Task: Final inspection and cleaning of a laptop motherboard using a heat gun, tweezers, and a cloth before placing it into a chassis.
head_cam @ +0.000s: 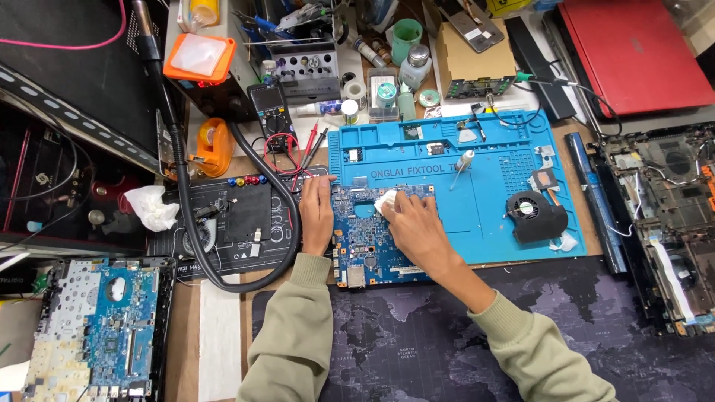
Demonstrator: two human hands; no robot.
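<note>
Head view looked straight down on a cluttered repair counter (223, 335). Blue laptop motherboard (369, 238) lay at the left end of a blue silicone work mat (477, 216), its lower edge hanging off the mat toward a dark world-map desk mat (417, 342). Left hand (316, 216) lay flat on the board's left edge, fingers stretched and together, pinning it down, grip not wrapped around anything. Right hand (417, 227) pressed a small white wipe (386, 201) onto the board's upper middle, fingertips closed on the wipe. Both arms wore olive-green sleeves (298, 335). Just left of the board sat a black preheater plate (246, 216), with a thick black hose (186, 208) looping around it. Crumpled white tissue (151, 206) lay further left. Black cooling fan with heatsink (535, 212) sat on the mat's right part, well apart from the hands. Small metal tool (462, 167) lay tilted on the mat above the right hand. Digital multimeter (270, 108) with red probe leads stood behind the plate. Second blue board in a silver laptop chassis (97, 327) was at lower left. Red laptop lid (633, 52) lay at upper right, opened laptop base (663, 216) at the right edge.
</note>
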